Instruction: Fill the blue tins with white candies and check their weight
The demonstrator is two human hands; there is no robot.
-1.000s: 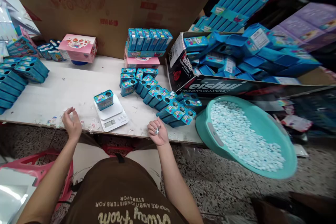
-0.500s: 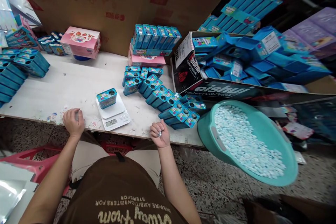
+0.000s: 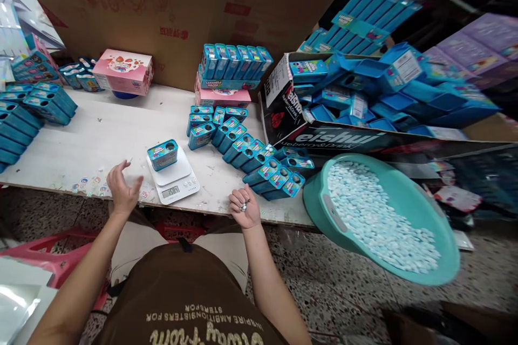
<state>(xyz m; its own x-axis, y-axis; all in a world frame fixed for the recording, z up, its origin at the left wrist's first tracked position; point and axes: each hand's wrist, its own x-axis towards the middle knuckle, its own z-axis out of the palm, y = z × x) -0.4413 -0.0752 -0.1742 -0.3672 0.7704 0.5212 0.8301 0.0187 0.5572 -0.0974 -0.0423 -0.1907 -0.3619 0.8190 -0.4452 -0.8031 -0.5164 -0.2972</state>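
**At the bench front: blue tin on scale, right hand closed**

Blue tin sits alone on the scale platform, so the lit display, apparently reading 158.4, answers for that tin only. Right hand rests at the bench edge, fingers curled, gripping small pale tablets against the palm. Left hand is raised just beside the scale, fingers open and spread, holding nothing. Matching tins stand in slanted rows right of the scale, within easy reach. Teal basin, heaped with similar tablets, sits tilted past the bench's right end, near the right hand, its contents readily accessible from there.
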